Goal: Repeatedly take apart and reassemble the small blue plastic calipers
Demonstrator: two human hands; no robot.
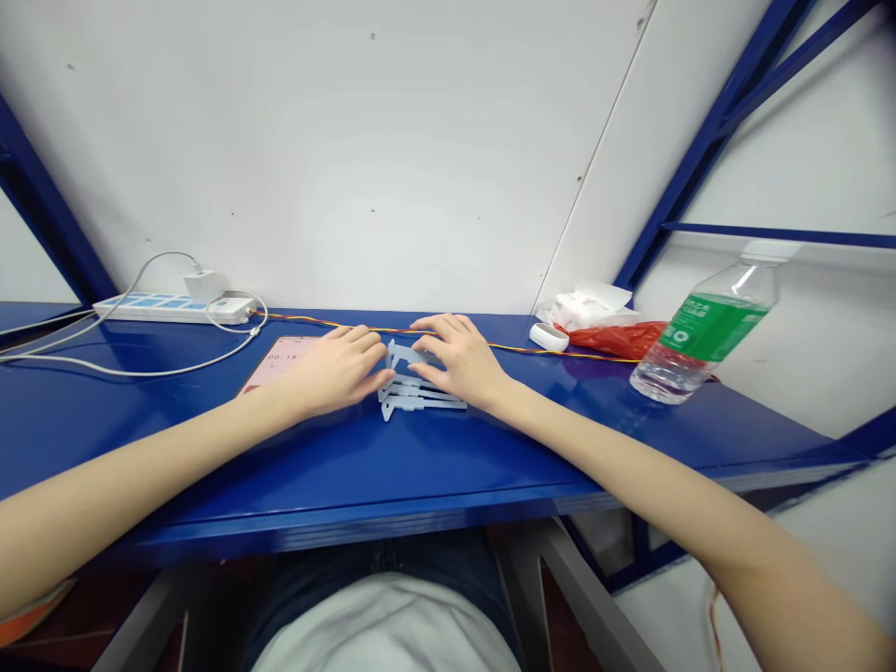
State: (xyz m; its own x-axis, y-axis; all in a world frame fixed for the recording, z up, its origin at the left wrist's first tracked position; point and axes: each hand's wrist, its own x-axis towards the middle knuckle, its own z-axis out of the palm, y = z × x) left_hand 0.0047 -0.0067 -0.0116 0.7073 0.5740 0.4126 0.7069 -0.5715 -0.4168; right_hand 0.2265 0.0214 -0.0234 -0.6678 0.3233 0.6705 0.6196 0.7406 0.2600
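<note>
Several pale grey calipers [424,404], seemingly plastic, lie in a loose fanned pile on the blue desk, jaws to the left. My left hand [340,371] is at the jaw end, palm down, its thumb apart from the fingers and close to the pile. Over the other end is my right hand [462,362], its fingers spread and curved. The farthest caliper [406,355] runs in between its thumb and fingers; whether they touch it I cannot tell. Part of the pile is hidden under the right hand.
A phone [284,355] showing a timer lies partly under my left forearm. A white power strip [172,308] with cables is at the back left. To the right are a small white device [549,337], a red bag [616,339], tissues [588,303] and a tilted-looking water bottle [714,322]. A thin red-yellow wire [518,349] crosses behind.
</note>
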